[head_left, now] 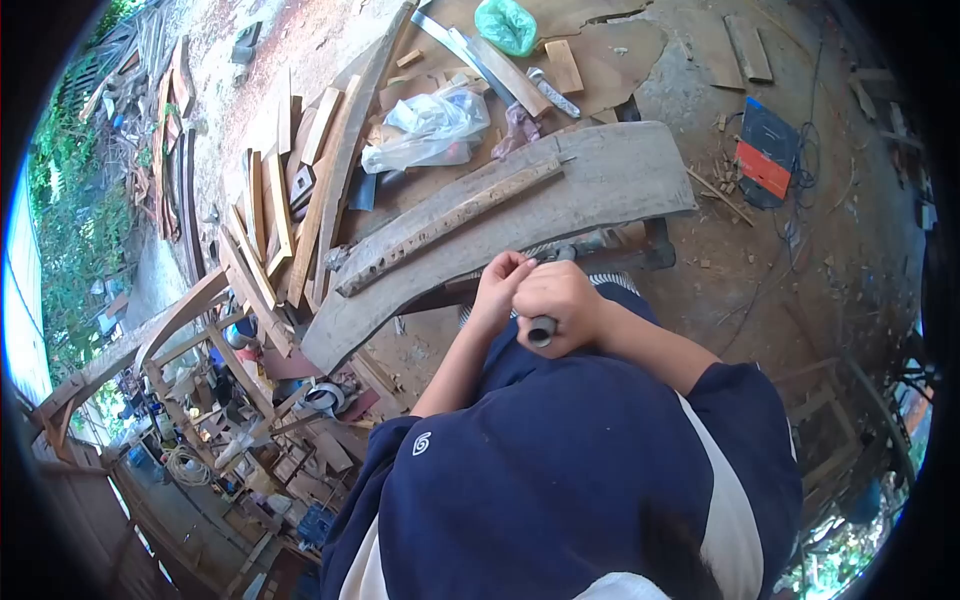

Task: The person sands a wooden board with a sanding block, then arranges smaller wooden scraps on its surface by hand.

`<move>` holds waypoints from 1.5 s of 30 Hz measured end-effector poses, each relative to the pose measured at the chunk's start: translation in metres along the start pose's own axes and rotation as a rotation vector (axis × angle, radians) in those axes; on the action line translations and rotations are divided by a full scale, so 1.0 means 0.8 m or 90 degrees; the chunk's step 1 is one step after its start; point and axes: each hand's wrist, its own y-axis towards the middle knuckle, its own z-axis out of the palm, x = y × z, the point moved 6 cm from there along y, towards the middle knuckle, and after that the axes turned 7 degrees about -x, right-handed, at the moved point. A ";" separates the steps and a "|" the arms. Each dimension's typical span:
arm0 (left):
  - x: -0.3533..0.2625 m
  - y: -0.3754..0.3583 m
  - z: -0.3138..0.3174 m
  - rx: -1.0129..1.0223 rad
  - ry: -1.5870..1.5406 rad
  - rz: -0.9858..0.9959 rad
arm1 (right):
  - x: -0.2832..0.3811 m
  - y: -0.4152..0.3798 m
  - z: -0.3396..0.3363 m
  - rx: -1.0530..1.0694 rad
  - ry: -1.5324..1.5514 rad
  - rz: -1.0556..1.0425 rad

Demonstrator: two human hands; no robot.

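Observation:
My right hand is closed in a fist around the tube-shaped handle of a tool that looks like a hammer. The handle's dark hollow end points toward my body, and a metal part shows beyond the knuckles. Close beside it, my left hand is closed in a pinch; whatever lies between its fingertips is too small to make out. Just past both hands rests a wide, curved grey board. On it lies a narrow wooden strip with a row of dark holes or marks along its left half.
Beyond the board are a clear plastic bag, a green bag and loose wood pieces. Long wooden slats lean at the left. A black-and-red case and cables lie on the floor at right.

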 end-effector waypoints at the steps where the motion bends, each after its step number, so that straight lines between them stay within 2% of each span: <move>1: 0.003 0.004 -0.005 -0.012 -0.050 0.009 | 0.007 0.004 0.012 0.029 -0.014 -0.051; 2: 0.012 0.012 -0.018 -0.018 -0.004 -0.011 | 0.015 0.008 0.024 0.057 -0.027 -0.101; 3: 0.027 0.018 0.016 -0.004 -0.023 -0.015 | 0.011 -0.005 0.012 0.071 -0.044 -0.093; 5: 0.008 0.014 0.018 -0.104 -0.060 0.007 | 0.012 -0.005 0.038 0.139 -0.043 -0.133; 7: 0.009 0.030 0.004 -0.063 -0.016 0.019 | 0.015 -0.006 0.056 0.161 -0.043 -0.143; 10: 0.003 0.026 0.011 0.019 -0.002 -0.032 | 0.018 -0.004 0.078 0.288 -0.126 -0.065; 11: 0.004 0.027 0.008 0.021 -0.004 -0.029 | 0.021 -0.003 0.082 0.290 -0.129 -0.067; 13: 0.008 0.013 0.021 0.116 0.043 -0.145 | 0.015 -0.001 0.088 0.310 -0.194 0.025; 14: 0.011 -0.004 0.031 0.160 -0.044 -0.190 | 0.020 0.001 0.087 0.313 -0.198 0.022; 15: 0.016 -0.009 0.034 0.162 -0.047 -0.187 | 0.020 0.005 0.077 0.273 -0.188 0.096; 16: 0.017 -0.009 0.040 0.205 -0.096 -0.104 | 0.019 0.008 0.067 0.233 -0.178 0.168; 17: 0.020 -0.008 0.044 0.248 -0.143 -0.019 | 0.024 0.009 0.064 0.234 -0.182 0.166; 20: 0.023 -0.008 0.040 0.372 -0.285 0.233 | 0.008 0.002 0.038 0.174 -0.209 0.299; 21: 0.019 -0.013 0.033 0.411 -0.333 0.319 | 0.008 0.005 0.014 0.085 -0.195 0.287; 22: 0.014 -0.014 0.024 0.189 0.000 -0.029 | 0.000 0.009 -0.016 -0.013 -0.196 0.272; 23: 0.048 0.018 -0.003 0.148 0.047 -0.104 | -0.001 0.018 -0.058 -0.077 -0.236 0.298; 25: 0.019 0.038 -0.017 0.049 0.236 0.045 | -0.003 0.027 -0.140 -0.346 -0.142 0.243; 26: -0.014 0.042 -0.013 -0.001 0.375 0.130 | -0.022 0.021 -0.179 -0.519 0.039 0.332; 27: -0.033 0.053 0.001 0.003 0.369 0.130 | -0.033 0.027 -0.231 -0.530 0.020 0.245; 29: -0.088 0.080 0.038 -0.065 0.542 0.399 | -0.054 0.031 -0.309 -0.722 0.016 0.130; 30: -0.102 0.100 0.056 -0.085 0.560 0.464 | -0.073 0.038 -0.332 -0.722 0.014 0.129; 31: -0.116 0.120 0.076 -0.104 0.578 0.530 | -0.103 0.029 -0.357 -0.865 0.205 0.125; 32: -0.126 0.141 0.094 -0.126 0.607 0.542 | -0.139 0.020 -0.377 -0.999 0.404 0.116; 34: -0.144 0.174 0.126 -0.141 0.637 0.554 | -0.208 0.022 -0.385 -1.108 0.540 0.133; 36: -0.145 0.207 0.150 -0.140 0.821 0.450 | -0.286 0.020 -0.375 -1.176 0.609 0.175; 38: -0.138 0.228 0.156 -0.096 0.817 0.434 | -0.349 0.007 -0.354 -1.312 0.586 0.212; 40: -0.127 0.249 0.150 -0.055 0.818 0.413 | -0.385 -0.004 -0.320 -1.307 0.674 0.223; 41: -0.119 0.259 0.145 -0.030 0.737 0.376 | -0.387 -0.011 -0.309 -1.313 0.675 0.224; 42: -0.115 0.266 0.141 -0.006 0.656 0.340 | -0.372 -0.010 -0.290 -1.201 0.662 0.292; 43: -0.118 0.267 0.141 -0.002 0.659 0.339 | -0.358 -0.012 -0.270 -1.087 0.645 0.354; 44: -0.125 0.263 0.134 -0.045 0.610 0.328 | -0.343 -0.024 -0.255 -1.091 0.644 0.355; 45: -0.131 0.263 0.125 -0.090 0.560 0.316 | -0.328 -0.028 -0.239 -1.005 0.611 0.382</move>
